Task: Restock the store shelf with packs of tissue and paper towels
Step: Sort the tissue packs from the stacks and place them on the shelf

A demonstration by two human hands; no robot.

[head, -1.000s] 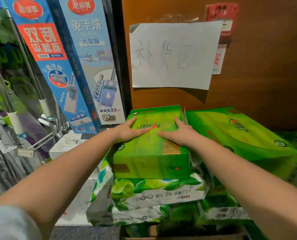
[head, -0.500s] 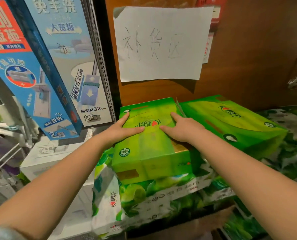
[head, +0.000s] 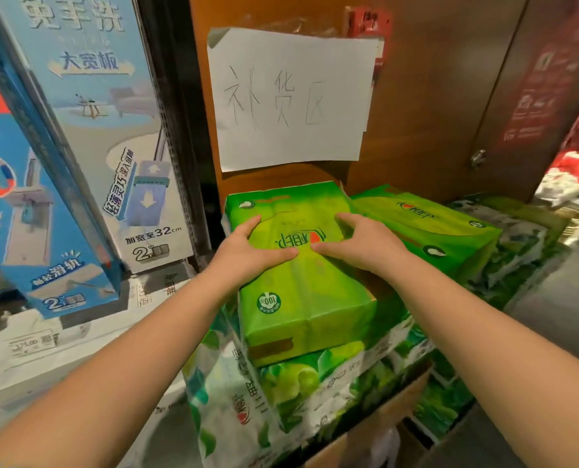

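Observation:
A bright green tissue pack [head: 301, 298] lies on top of a stack of green-and-white paper packs [head: 281, 393]. My left hand [head: 247, 251] and my right hand [head: 365, 244] are both on its top face. The thumbs point at each other near the printed logo. The fingers are bent and dig into the soft wrap, which wrinkles between the hands. A second green tissue pack [head: 426, 228] lies tilted just to the right, touching the first.
A handwritten paper sign [head: 291, 96] hangs on the brown wooden wall [head: 433, 96] behind the stack. Tall blue mop boxes [head: 89, 130] stand at the left above a white box [head: 45, 349]. More green packs [head: 517, 244] lie at the right.
The view has come closer and lower over the stack. Both hands stay on the top pack, and their fingers have bent from lying flat to digging into the wrap.

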